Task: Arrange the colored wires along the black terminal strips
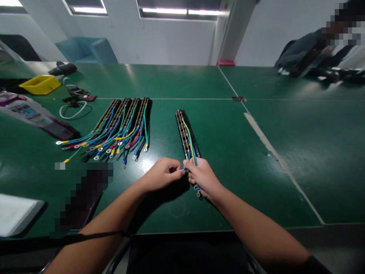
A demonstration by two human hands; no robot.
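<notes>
A black terminal strip (184, 134) with brass-coloured contacts lies lengthwise before me. Yellow-green and blue wires (192, 146) run down its right side. Around these wires, at the strip's near end, my right hand (203, 176) is closed. Ring lugs (198, 191) on the wire ends stick out below that hand. Close beside it on the left, my left hand (168, 173) pinches what looks like a blue wire; its fingertips partly hide it. To the left several more black terminal strips (125, 116) lie side by side, their coloured wires and ring lugs fanned towards me.
On the left of the green table (216, 213) are a plastic bottle (37, 114), a yellow bin (41, 84), a white cable (74, 114) and a white box (18, 213). A dark drill-like tool (62, 68) lies behind. Another person (308, 49) sits at the far right.
</notes>
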